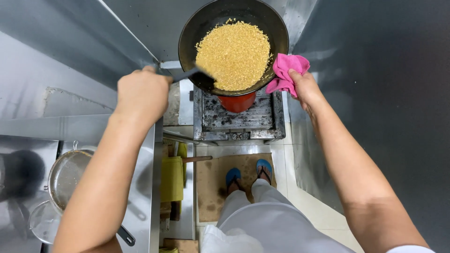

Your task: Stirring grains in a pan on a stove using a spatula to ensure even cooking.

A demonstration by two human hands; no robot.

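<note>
My left hand (142, 93) is clamped on a dark utensil handle (187, 74), its tip in the golden grains (234, 55). My right hand (303, 86) pinches a pink cloth (287, 70) against the black wok (234, 44) rim. The wok sits on a red-ringed burner (237, 102). A mesh strainer (65, 175) lies on the steel counter (140, 197) lower left. My blue sandals (248, 175) stand on a brown mat (211, 182).

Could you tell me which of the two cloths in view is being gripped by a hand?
The pink cloth, bunched in the right hand against the black wok's rim. The yellow cloth hangs untouched lower down.
</note>
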